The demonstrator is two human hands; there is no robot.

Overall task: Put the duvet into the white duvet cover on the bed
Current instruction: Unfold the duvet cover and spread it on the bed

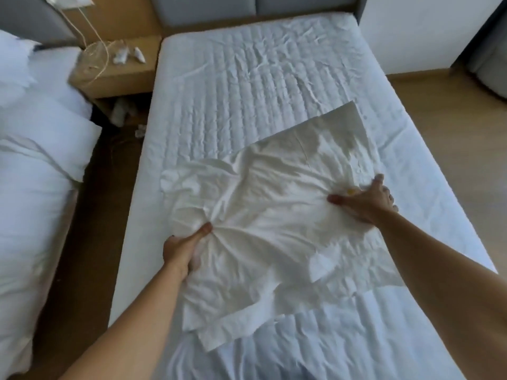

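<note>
Left hand (184,246) pinches a gathered bunch of the duvet cover (274,204) at its 8 o'clock side. Right hand (366,200) presses it at 3 o'clock, fingers spread. One cover: white, creased, partly folded, on the near half of the bed (247,78).

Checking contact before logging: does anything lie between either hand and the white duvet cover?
Nothing visible does. The left hand grips the duvet cover directly, and the right hand touches it too.
</note>
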